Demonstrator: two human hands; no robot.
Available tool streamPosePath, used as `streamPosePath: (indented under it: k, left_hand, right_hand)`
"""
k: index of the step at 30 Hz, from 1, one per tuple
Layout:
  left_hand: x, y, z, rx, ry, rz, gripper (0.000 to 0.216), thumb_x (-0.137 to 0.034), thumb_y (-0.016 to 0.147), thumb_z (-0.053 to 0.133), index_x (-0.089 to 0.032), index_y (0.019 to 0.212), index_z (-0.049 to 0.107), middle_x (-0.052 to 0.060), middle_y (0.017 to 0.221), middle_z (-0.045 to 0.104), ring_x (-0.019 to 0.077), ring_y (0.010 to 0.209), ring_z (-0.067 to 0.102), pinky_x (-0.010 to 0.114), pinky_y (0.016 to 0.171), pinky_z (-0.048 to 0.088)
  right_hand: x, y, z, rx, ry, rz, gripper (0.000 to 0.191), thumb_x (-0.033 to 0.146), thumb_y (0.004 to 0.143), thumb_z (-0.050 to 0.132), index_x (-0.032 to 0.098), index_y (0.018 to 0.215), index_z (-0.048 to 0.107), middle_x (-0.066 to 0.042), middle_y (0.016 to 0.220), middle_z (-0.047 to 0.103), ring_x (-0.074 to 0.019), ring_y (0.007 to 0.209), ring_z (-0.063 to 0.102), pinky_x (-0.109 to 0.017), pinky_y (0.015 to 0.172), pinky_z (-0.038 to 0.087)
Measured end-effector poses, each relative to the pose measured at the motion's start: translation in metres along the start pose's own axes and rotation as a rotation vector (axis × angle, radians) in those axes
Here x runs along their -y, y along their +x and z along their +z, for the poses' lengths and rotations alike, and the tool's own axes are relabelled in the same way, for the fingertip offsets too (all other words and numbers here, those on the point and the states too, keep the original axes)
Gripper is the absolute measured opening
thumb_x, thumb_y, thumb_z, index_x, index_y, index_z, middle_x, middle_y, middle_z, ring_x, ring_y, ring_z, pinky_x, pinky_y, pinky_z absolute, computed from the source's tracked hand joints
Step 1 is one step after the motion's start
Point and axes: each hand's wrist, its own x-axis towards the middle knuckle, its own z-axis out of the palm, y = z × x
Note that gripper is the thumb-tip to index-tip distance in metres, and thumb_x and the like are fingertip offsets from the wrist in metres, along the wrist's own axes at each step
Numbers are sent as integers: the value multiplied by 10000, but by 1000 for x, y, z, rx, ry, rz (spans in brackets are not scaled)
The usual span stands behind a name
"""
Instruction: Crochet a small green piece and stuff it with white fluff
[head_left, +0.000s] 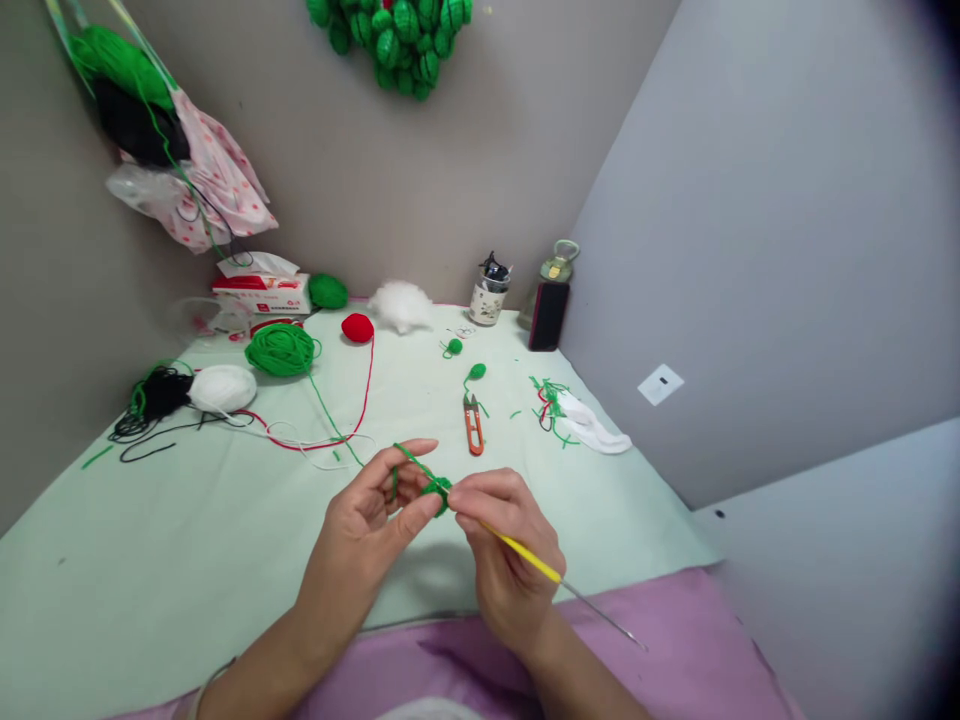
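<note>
My left hand (379, 515) pinches a small green crochet piece (437, 493) between thumb and fingers. Green yarn runs over its raised index finger, and a strand leads back to the green yarn ball (281, 349) at the left. Held like a pen in my right hand (510, 550) is a crochet hook (521, 548) with a yellow grip and a metal shaft sticking out behind. Its front tip meets the green piece, where the fingers partly hide it. Beyond the hands lie orange thread snips (473, 425) and two small green crocheted pieces, one of them a little oval (478, 371).
Toward the back stand a red yarn ball (358, 328), white stuffing (401, 306), a tissue box (262, 290), a cup of tools (490, 296) and a phone (549, 316) against a bottle. White yarn (223, 387) and black yarn (161, 393) lie left; yarn scraps (551, 400) lie right.
</note>
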Motion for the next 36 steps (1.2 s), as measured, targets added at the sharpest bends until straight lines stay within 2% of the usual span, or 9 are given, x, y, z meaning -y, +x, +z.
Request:
streamPosePath:
  k: [6,10,13,16,19,25,28,31,36]
  left_hand:
    - [1,-1,3,-34,-88,-18,486,-300,818,852,-295,1279,697,-33,856,627,101,747,547,196,711,472]
    - [-4,2,2,139,-324,-238,578,-339,796,866,-259,1339,685,-55,756,534,46,555,354,167,508,338]
    - [-10,6,-5,214,-380,-334,540,-326,802,859,-238,1314,712,-66,725,484,26,513,221,164,464,261]
    - [-12,7,-9,167,-300,-257,491,-307,808,849,-257,1282,734,-26,813,548,52,575,339,175,485,294]
    - [-10,6,-8,167,-207,-173,468,-323,812,840,-289,1269,743,-8,847,577,91,648,432,195,525,352]
    - [0,4,-1,93,-85,-95,389,-331,827,834,-310,1212,776,-14,854,580,99,692,463,199,602,410]
    - [3,4,3,43,-141,-112,451,-306,812,852,-321,1251,755,-26,839,567,84,666,441,185,604,409]
    - [1,6,3,118,-347,-282,420,-324,805,847,-260,1215,780,-34,765,508,61,571,316,175,526,366]
    - [-3,10,0,117,-444,-329,323,-277,787,851,-193,1097,824,-28,754,488,44,544,239,157,478,318]
  right_hand:
    - [-2,-4,0,74,-295,-209,355,17,945,547,187,1219,697,-106,1007,697,-196,944,673,-336,765,621]
    - [-5,-4,-1,63,-405,-353,336,34,950,564,174,1213,718,-112,1005,703,-209,983,675,-336,801,621]
    - [-5,1,-4,44,-134,-123,300,82,987,540,228,1184,712,-76,974,733,-191,911,698,-338,751,612]
    - [-4,8,-7,-39,194,215,202,169,1008,551,226,1015,745,-42,828,717,-173,759,678,-333,682,585]
    - [-5,13,-6,-37,390,388,186,267,1001,596,212,929,759,-44,802,708,-166,701,662,-317,630,571]
    - [-8,7,2,16,166,290,159,197,983,617,241,993,769,-48,871,739,-170,775,684,-311,665,580]
    - [-10,-1,3,53,-100,39,308,115,961,614,291,1179,740,-68,991,736,-184,875,696,-328,720,595]
    - [-11,-2,2,47,-214,-141,386,82,944,617,299,1247,717,-81,1048,738,-192,926,699,-332,741,595]
    - [-8,10,-1,-99,183,294,178,207,999,582,226,969,757,-44,831,714,-156,691,645,-315,622,551]
